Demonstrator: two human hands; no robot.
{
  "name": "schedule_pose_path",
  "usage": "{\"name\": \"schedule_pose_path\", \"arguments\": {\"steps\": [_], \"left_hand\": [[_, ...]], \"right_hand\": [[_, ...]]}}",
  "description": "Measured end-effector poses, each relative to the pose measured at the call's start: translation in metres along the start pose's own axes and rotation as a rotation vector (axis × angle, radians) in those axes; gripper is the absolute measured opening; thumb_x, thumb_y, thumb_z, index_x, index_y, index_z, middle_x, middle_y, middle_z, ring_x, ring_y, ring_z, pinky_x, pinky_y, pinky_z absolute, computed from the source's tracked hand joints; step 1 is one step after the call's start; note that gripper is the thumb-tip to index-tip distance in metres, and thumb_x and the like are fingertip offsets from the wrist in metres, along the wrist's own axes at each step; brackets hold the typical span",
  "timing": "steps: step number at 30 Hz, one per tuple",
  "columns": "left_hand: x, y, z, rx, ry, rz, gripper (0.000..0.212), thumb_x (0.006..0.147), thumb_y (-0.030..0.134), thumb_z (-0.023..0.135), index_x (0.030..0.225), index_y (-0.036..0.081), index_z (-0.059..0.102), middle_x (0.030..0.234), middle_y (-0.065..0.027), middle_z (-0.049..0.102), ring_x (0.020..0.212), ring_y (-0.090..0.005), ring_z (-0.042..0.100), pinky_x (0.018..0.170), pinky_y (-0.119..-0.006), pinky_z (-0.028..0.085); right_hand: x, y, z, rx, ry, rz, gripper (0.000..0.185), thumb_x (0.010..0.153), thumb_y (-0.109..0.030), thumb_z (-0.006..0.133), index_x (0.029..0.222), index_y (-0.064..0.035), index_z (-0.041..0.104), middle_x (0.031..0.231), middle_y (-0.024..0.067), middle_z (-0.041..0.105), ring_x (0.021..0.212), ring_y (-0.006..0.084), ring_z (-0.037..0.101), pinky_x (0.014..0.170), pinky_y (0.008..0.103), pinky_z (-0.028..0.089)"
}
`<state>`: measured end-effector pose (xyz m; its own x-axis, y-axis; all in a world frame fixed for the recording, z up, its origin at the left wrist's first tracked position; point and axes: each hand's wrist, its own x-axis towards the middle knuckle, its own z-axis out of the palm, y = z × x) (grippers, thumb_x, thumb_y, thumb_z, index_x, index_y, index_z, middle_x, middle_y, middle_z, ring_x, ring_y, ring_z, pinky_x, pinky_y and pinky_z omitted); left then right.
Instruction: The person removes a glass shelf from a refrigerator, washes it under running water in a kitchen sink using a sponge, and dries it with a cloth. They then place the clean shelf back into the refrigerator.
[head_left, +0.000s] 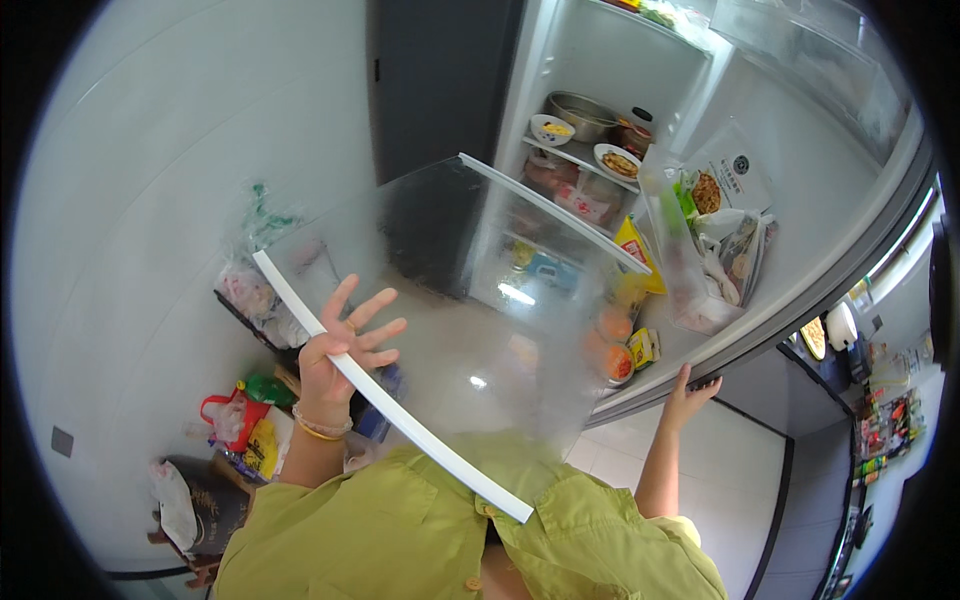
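Note:
My left hand (349, 341) holds a clear glass fridge shelf (442, 330) by its near white edge trim (420, 436). The thumb lies over the trim and the fingers are spread; whether they are above or below the pane I cannot tell. Tilted across my front, the shelf has a second white trim (555, 214) along its far edge. My right hand (690, 394) grips the edge of the open fridge door (840, 289). Inside the fridge (619, 64) are a metal pot (581, 114), a bowl of yellow food (553, 130) and a plate of browned food (619, 163).
Door bins hold plastic bags (731, 255), a yellow packet (641, 251) and an orange-topped tub (619, 365). To the left, a green bottle (268, 390) and a red bag (236, 420) stand by the wall. A kitchen counter (821, 382) runs along the right.

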<state>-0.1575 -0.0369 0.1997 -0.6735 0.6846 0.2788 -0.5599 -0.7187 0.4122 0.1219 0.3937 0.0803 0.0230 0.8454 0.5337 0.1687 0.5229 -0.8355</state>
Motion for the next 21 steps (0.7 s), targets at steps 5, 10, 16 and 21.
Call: {"name": "schedule_pose_path", "arguments": {"steps": [5,10,16,21], "left_hand": [[0.03,-0.024,-0.008,0.003,-0.01,-0.087,0.078,0.063,-0.001,0.044,0.137,0.007,0.017,0.133,-0.0323,0.025,0.11,-0.0518,0.041,0.078,-0.058,0.048],[0.053,-0.031,-0.022,0.025,0.008,-0.121,0.079,0.064,0.0,0.044,0.137,0.006,0.015,0.134,-0.0317,0.025,0.11,-0.0515,0.041,0.078,-0.058,0.049],[0.069,-0.023,-0.034,0.052,0.053,-0.115,0.076,0.064,-0.001,0.044,0.135,0.012,0.022,0.13,-0.0287,0.033,0.107,-0.0489,0.046,0.077,-0.055,0.051],[0.104,-0.021,-0.037,0.217,0.047,-0.072,0.077,0.066,-0.002,0.043,0.137,0.014,0.019,0.129,-0.0279,0.034,0.107,-0.0483,0.046,0.079,-0.054,0.049]], "right_hand": [[0.051,0.047,-0.035,0.072,-0.005,0.077,0.07,0.083,-0.022,0.062,0.132,0.0037,0.018,0.129,0.0207,0.034,0.116,0.0271,0.039,0.098,0.0343,0.031],[0.051,0.062,-0.039,-0.041,-0.02,0.122,0.07,0.084,-0.022,0.061,0.134,0.0011,0.018,0.128,0.0158,0.036,0.114,0.0241,0.04,0.096,0.0336,0.033],[-0.083,-0.075,0.007,0.792,-0.841,0.705,0.077,0.081,-0.058,0.047,0.138,-0.0153,0.015,0.128,0.015,0.04,0.108,0.0322,0.049,0.085,0.0457,0.044],[-0.118,-0.158,0.072,1.134,-1.188,0.878,0.075,0.081,-0.059,0.045,0.137,-0.0156,0.019,0.123,0.0198,0.044,0.112,0.032,0.047,0.089,0.0471,0.042]]}}
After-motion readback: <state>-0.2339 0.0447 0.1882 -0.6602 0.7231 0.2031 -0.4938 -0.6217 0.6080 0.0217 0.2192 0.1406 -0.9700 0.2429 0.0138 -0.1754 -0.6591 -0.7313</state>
